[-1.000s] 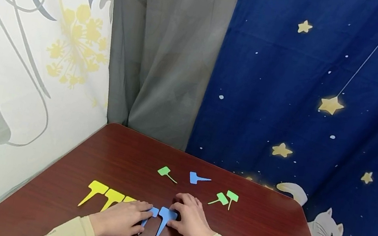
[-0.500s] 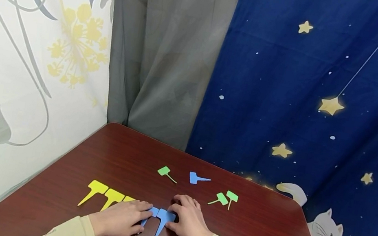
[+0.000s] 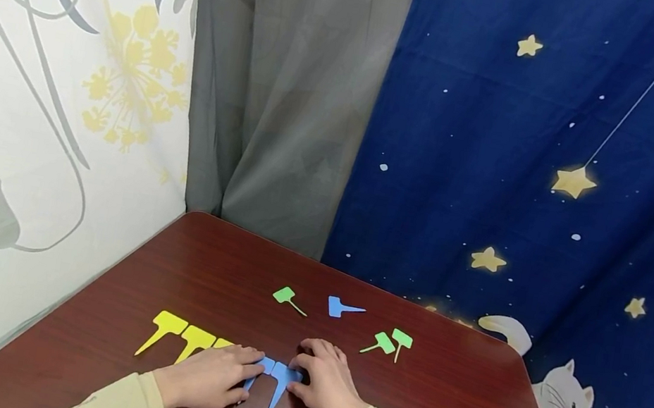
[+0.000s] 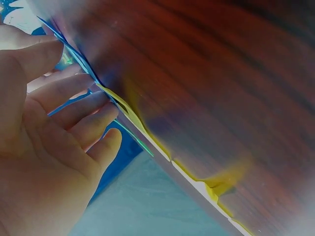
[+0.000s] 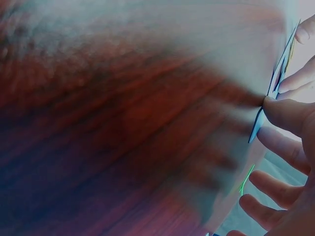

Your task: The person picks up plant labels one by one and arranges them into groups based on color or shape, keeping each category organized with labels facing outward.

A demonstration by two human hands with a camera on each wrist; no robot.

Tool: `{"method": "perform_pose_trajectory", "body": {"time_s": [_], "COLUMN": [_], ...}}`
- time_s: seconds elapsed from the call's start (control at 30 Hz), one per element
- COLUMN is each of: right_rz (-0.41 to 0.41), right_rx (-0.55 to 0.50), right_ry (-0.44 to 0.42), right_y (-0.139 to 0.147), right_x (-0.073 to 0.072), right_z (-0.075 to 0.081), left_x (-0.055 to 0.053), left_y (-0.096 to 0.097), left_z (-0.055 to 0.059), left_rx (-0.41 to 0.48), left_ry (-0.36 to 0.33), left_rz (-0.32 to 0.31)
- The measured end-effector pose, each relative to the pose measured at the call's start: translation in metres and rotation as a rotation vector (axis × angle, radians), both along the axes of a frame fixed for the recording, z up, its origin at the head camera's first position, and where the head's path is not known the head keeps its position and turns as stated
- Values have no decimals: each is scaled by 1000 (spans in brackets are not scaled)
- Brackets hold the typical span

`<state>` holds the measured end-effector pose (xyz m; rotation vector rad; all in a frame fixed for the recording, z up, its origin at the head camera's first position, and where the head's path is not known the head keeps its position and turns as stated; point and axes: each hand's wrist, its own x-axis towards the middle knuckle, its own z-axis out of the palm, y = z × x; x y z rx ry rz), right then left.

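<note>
Flat T-shaped plant labels lie in a row on the table. Across the row rests my left hand [image 3: 213, 375], fingers fairly straight, its fingertips on a blue plant label [image 3: 267, 366] and covering part of a yellow plant label [image 3: 223, 343]. To its right, my right hand [image 3: 331, 383] pinches the wide head of a second blue plant label [image 3: 281, 383] between thumb and forefinger. That label's pointed stem faces me. The two blue heads sit edge to edge. In the right wrist view, the thumb and forefinger touch the edge of the blue label [image 5: 256, 125].
Two more yellow plant labels [image 3: 169, 323] continue the row leftward. Farther back on the dark red table [image 3: 242, 255] lie a blue label [image 3: 336, 307] and a green label [image 3: 285, 295]. Two green labels [image 3: 385, 343] sit beyond my right hand. Curtains surround the table.
My right hand has slid the blue plant label slightly left, closing the small gap to the neighbouring blue one. The left hand has stayed in place.
</note>
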<state>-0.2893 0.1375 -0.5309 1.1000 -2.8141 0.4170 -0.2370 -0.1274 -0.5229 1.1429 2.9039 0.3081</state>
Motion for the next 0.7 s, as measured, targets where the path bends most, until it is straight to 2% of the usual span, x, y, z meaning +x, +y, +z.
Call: {"method": "perform_pose_trajectory", "body": {"time_s": [0.23,0.43,0.57,0.7], "right_rz": [7,1,-27,-65], "right_rx": [-10,-27,-41,-31], "right_ry": [-7,-1,16,52], "right_y": [1,2,7,16], "right_x": [-1,-5,-17,-37], "right_z": [-1,4,9,11], "left_x": [-2,-5,-6,-4], "left_y": [-1,3,6,8], "left_z": [-4,2,3,2], "left_rx": [6,17,24,12], "left_ry": [49,85,110,124], "left_rz": [-31,-54,-77,-99]}}
